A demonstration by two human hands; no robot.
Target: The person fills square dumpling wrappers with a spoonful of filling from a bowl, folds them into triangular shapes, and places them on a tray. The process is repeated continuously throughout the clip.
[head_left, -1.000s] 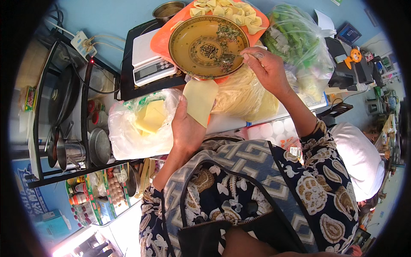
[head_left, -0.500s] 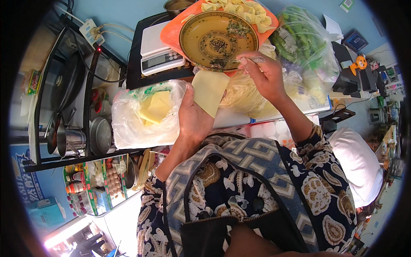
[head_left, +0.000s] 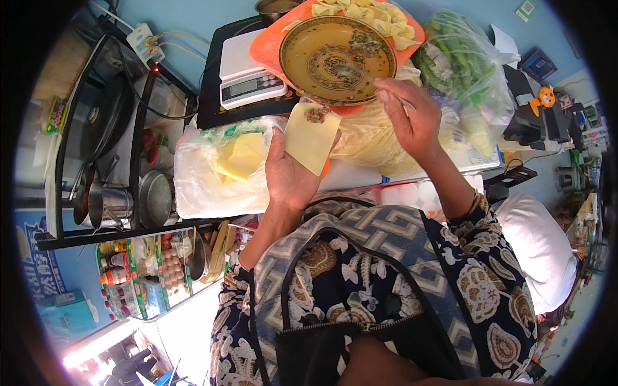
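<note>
Half a second ago the thin, pale-yellow rectangular dough wrapper (head_left: 308, 147) was bare; now a small lump of brownish, green-flecked minced filling (head_left: 317, 115) sits on it, close to its far edge. For the work in hand, that means this wrapper is loaded but not yet folded: it lies flat, with its near part clean.

The wrapper rests across the fingers of the left hand (head_left: 293, 175), above the near side of the surface and just short of the round, brown-glazed, patterned bowl (head_left: 302, 71). That hand's grip is loose and mostly open, the thumb at the left edge and the fingers underneath.

The right hand (head_left: 413, 121) has come back to the bowl's right-hand rim. Its grip is closed in a pinch, thumb against forefinger, on what seems to be a slim metal spoon (head_left: 352, 73); the head is blurred over the bowl, so I cannot tell whether it carries anything. More minced filling clings to the bowl's far right wall.

The bowl stands on an orange plastic tray (head_left: 265, 50), with folded, pale-yellow dough pieces (head_left: 386, 20) along its far side. To the left, a stack of similar pale-yellow wrappers (head_left: 239, 159) lies in an open, clear plastic bag (head_left: 198, 190), beside the left hand.
</note>
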